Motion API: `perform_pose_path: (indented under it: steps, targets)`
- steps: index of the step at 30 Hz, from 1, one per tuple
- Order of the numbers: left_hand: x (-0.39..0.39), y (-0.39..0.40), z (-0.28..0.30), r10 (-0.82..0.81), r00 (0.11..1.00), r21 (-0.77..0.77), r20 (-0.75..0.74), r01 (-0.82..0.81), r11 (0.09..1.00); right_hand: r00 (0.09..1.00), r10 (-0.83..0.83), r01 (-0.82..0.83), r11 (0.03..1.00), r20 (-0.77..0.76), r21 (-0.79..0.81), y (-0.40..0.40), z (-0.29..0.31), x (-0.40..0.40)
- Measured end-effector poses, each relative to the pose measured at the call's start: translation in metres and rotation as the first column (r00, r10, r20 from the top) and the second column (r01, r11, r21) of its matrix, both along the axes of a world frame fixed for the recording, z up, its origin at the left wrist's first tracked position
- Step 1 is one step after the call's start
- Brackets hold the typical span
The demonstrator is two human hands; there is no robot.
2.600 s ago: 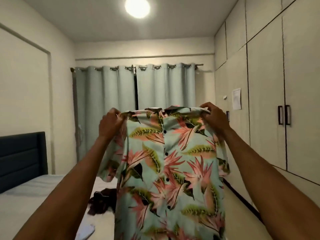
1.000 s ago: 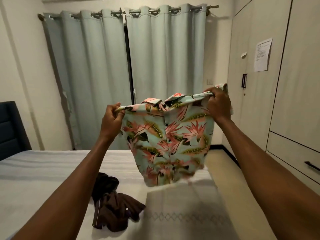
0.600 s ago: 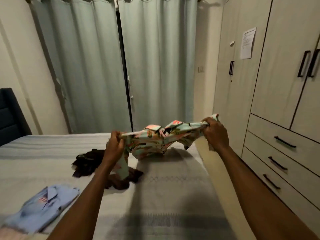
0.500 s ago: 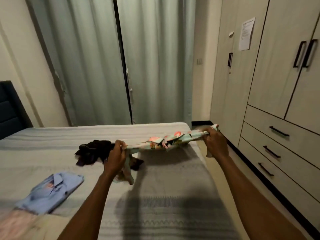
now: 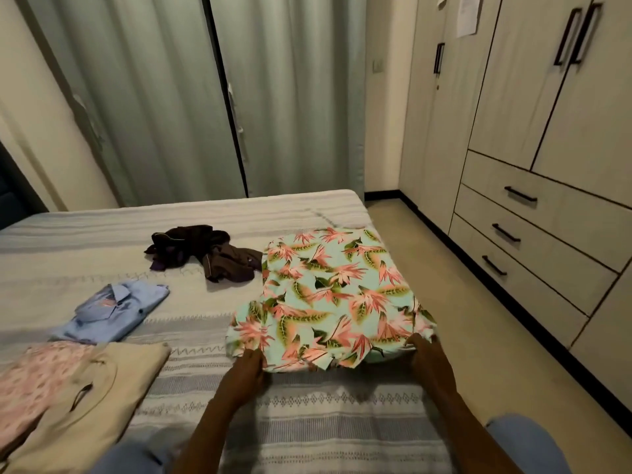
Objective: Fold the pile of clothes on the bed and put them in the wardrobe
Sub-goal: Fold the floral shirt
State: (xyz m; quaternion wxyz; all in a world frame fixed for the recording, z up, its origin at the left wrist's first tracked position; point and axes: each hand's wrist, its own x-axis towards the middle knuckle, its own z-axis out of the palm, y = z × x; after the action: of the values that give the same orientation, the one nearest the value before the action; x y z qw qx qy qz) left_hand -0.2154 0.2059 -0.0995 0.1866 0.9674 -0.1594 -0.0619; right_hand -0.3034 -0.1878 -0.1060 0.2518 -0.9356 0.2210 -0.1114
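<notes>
A mint floral shirt (image 5: 333,292) lies spread flat, back side up, near the right edge of the bed (image 5: 307,422). My left hand (image 5: 248,369) pinches its near left corner and my right hand (image 5: 427,354) grips its near right corner. A crumpled dark brown garment (image 5: 205,251) lies further back on the bed. A folded light blue shirt (image 5: 113,307) sits to the left. A folded beige garment (image 5: 85,398) with a pink patterned piece (image 5: 34,381) on it rests at the near left. The beige wardrobe (image 5: 547,131) stands on the right, doors shut.
Wardrobe drawers (image 5: 519,227) with black handles line the lower right. A strip of floor (image 5: 444,285) runs between bed and wardrobe. Grey-green curtains (image 5: 205,97) hang behind the bed. A dark headboard (image 5: 10,193) is at the far left.
The floral shirt was held up in the air by its shoulders, then lowered and laid flat on the bed. My view tilted downward, and my hands stay on the shirt's near edge.
</notes>
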Motion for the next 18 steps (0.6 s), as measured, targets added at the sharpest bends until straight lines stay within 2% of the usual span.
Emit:
perform_pose_path:
  steps: [3, 6, 9, 11, 13, 16, 18]
  targets:
    - [-0.018, 0.004, -0.017, 0.036, 0.992, 0.22, 0.124, -0.063, 0.973, 0.997, -0.067, 0.065, 0.997, -0.024, -0.051, 0.008, -0.011, -0.027]
    - [-0.034, 0.004, -0.028, 0.031, 0.985, 0.351, 0.167, -0.088, 0.932, 0.998, -0.044, 0.039, 0.99, -0.033, -0.138, 0.012, -0.02, -0.043]
    - [-0.04, -0.003, -0.027, -0.009, 0.96, 0.369, 0.278, -0.099, 0.924, 0.996, -0.015, -0.004, 0.975, -0.086, -0.224, 0.017, -0.021, -0.048]
    - [-0.042, -0.011, -0.025, -0.045, 0.956, 0.329, 0.291, -0.056, 0.943, 0.992, 0.03, -0.065, 0.953, -0.119, -0.295, 0.024, -0.019, -0.045]
    - [-0.041, -0.019, -0.028, -0.058, 0.972, 0.253, 0.226, -0.001, 0.967, 0.989, 0.12, -0.14, 0.939, -0.084, -0.313, 0.032, -0.017, -0.037]
    - [-0.034, -0.037, -0.03, -0.083, 0.995, 0.203, 0.058, 0.069, 0.977, 0.944, 0.289, -0.312, 0.939, -0.159, -0.147, 0.045, -0.012, -0.022]
    - [-0.029, -0.051, -0.028, -0.092, 0.996, 0.162, -0.016, 0.094, 0.982, 0.92, 0.34, -0.357, 0.933, -0.194, -0.057, 0.051, -0.013, -0.012]
